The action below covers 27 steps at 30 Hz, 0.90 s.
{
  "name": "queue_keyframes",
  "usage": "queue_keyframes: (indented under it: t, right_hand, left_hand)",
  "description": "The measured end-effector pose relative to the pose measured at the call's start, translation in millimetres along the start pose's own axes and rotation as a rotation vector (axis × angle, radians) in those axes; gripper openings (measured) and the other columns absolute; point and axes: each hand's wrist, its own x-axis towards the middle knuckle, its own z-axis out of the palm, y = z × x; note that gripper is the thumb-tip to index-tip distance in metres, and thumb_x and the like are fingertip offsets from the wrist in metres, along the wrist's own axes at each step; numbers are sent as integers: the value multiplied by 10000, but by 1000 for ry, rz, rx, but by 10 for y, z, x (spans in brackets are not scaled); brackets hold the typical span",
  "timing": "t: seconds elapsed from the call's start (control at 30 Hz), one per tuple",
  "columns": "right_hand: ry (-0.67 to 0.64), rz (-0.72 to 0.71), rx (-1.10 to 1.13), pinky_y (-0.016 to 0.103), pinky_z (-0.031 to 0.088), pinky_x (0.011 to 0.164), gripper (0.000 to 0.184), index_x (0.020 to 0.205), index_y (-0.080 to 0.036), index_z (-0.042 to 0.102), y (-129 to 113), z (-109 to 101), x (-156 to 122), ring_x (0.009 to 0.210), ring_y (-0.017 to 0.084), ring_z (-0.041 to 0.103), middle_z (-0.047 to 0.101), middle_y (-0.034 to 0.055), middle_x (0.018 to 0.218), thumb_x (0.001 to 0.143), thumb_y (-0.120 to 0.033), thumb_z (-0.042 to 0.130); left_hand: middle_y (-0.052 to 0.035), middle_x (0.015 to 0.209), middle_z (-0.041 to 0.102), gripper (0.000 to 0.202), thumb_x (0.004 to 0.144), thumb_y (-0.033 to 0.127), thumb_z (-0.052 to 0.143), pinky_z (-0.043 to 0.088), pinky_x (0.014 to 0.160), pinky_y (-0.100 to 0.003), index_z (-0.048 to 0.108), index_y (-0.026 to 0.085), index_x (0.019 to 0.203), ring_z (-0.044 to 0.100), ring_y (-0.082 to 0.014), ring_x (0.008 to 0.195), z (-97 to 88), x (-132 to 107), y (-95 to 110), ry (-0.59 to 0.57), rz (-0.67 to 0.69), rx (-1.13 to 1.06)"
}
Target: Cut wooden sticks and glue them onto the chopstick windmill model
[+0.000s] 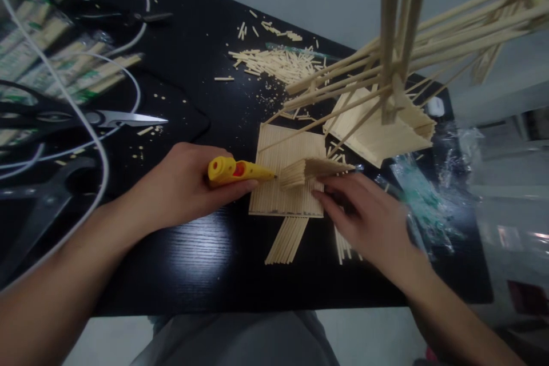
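My left hand (189,183) is closed round a yellow pen-shaped tool (244,171) with a narrow dark tip. That tip points right, close to a small bent piece of joined wooden sticks (295,174). With thumb and fingers, my right hand (364,214) pinches the right end of this bent piece. Beneath it lies a flat square panel of glued sticks (274,203), a dark line running along its front edge. Several loose sticks (287,240) poke out from under the panel. Whether the tool's tip touches the bent piece I cannot tell.
A tall frame of sticks (343,83) rises at the right, partly above the panel. Behind it sits a stick-built shape (386,131). Cut bits (278,63) are strewn at the back. Scissors (115,119), pliers (158,16), a white cable (86,120) and wrapped sticks (98,77) lie left.
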Motion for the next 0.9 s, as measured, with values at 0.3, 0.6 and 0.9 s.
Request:
queue_keyframes:
  t: [0.3,0.6,0.9]
  right_hand:
    - [-120,-73,-221,297,561,616,221,1237,-152,732,127,166,-55,736,185,734,777,70,952,1054,-173,608]
    - [-37,-245,-179,286,492,567,90,1065,-175,747,97,77,75,567,138,620,697,-24,684,1025,-155,669]
    - [-102,-206,38,249,574,684,37,1047,-180,745,9,37,216,783,140,718,736,27,898,1015,-185,728]
  left_hand:
    - [19,601,578,388,899,531,723,328,528,-296,623,220,691,488,-118,527,42,12,-57,57,52,-30]
    - [26,577,545,444,897,560,717,317,527,-293,579,212,659,454,-113,531,33,14,-35,53,38,-14]
    - [37,576,541,475,916,590,689,312,520,-257,631,177,689,434,-97,537,31,17,-31,36,22,10]
